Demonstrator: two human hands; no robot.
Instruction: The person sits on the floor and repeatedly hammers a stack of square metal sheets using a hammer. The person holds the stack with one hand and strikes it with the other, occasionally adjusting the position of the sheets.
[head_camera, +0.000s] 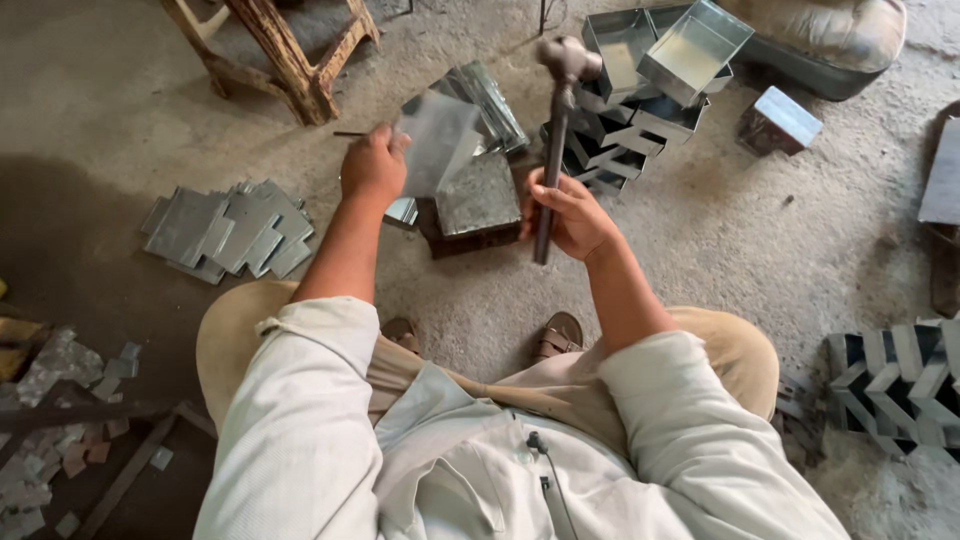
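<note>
Seated on the concrete floor (760, 240), knees spread, sandalled feet tucked in toward 6 o'clock. Left hand (372, 165) closed in a pinch on the near edge of a flat grey metal sheet (438, 135), holding it tilted above the square block (478, 205) at the centre of the view. Right hand (568, 218) wrapped firmly round the lower handle of a hammer (556, 120), shaft nearly upright, head raised toward 12 o'clock and well clear of the sheet. By the look of it, caught between positioning and striking: sheet not yet laid flat on the block, hammer lifted but not swinging. Further out at 1 o'clock, a stack of folded metal trays (640, 100), open sides up, with one small closed box (782, 120) apart from it at 2 o'clock. At 9 o'clock of the block, a loose pile of flat cut blanks (228, 232); at 11 o'clock, the legs of a wooden stool (290, 60); at 4 o'clock, more stacked trays (900, 385); at 8 o'clock, scattered offcuts (60, 400). Judging from this, calling next for setting the sheet square on the block face, edge aligned with the block's edge, fingers kept back from the strike line, then a short controlled blow rather than a full swing, thin sheet being likely to buckle or skid.
</note>
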